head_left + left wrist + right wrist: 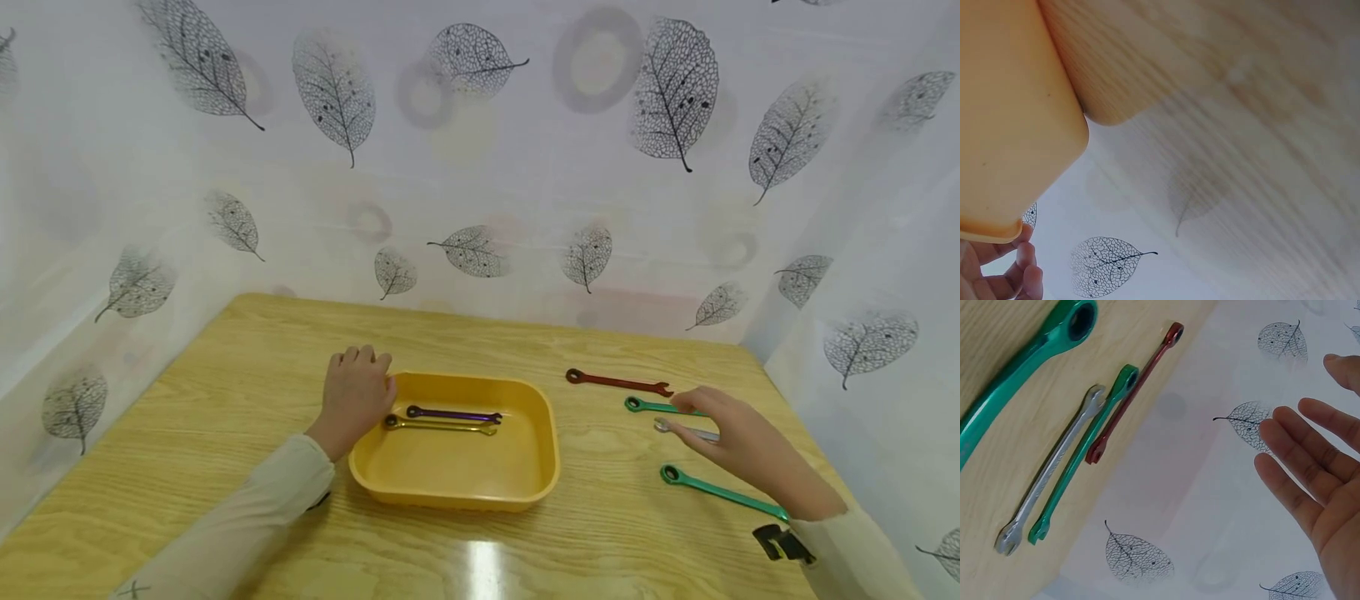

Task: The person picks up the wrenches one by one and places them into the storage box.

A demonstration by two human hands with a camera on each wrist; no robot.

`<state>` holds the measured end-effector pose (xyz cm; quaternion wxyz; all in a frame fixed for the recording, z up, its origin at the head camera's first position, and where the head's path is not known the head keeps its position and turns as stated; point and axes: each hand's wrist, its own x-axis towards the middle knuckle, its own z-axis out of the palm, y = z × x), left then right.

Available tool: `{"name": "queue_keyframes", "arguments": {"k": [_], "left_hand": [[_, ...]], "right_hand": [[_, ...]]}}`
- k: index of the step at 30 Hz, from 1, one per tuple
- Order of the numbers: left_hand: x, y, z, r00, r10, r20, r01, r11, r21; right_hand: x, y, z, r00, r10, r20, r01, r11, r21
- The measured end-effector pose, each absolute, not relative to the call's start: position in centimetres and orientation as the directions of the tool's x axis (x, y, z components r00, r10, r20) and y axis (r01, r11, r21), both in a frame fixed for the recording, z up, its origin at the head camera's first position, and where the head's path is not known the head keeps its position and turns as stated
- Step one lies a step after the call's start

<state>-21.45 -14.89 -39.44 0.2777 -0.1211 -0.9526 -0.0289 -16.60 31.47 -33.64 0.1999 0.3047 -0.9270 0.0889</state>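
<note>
Left hand [358, 396] gripped the far-left corner of the yellow tray [453, 471]; right hand [750, 442], fingers spread, hovered above the silver open-end wrench [1050, 469] near the table's right edge [806, 425].

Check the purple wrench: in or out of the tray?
In. The head view shows the purple wrench lying inside the yellow tray, next to the gold wrench.

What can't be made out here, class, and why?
Head: right end of farther long green metal wrench, hidden by right hand.
Right wrist: lower end of nearer long green metal wrench, cut by left edge.
Left wrist: part of rounded yellow plastic tray, cut by left edge.
</note>
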Motion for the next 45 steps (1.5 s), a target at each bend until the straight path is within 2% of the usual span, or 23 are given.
{"name": "queue_keyframes", "arguments": {"k": [6,13,26,38,45], "left_hand": [[-21.5,-15.0,-39.5,-0.812,0.215,0.542,0.248,0.969,-0.012],[-21.7,-15.0,-39.6,-0.810,0.220,0.543,0.246,0.969,-0.026],[-21.8,-14.9,-39.5,-0.817,0.216,0.534,0.244,0.970,-0.019],[-21.6,-14.9,-39.4,-0.831,0.211,0.514,0.240,0.971,-0.011],[-21.6,-14.8,-39.3,-0.833,0.207,0.513,0.239,0.971,-0.002]], "right_hand": [[-16.0,33.3,-34.9,-0.758,-0.503,0.416,-0.571,0.820,-0.047],[-15.5,35.2,-36.7,-0.737,-0.517,0.435,-0.589,0.807,-0.039],[-14.7,38.0,-38.8,-0.798,-0.492,0.347,-0.554,0.827,-0.101],[-13.9,39.9,-40.6,-0.846,-0.479,0.233,-0.520,0.837,-0.169],[-14.0,40.7,-40.4,-0.897,-0.438,0.063,-0.440,0.867,-0.235]]}}
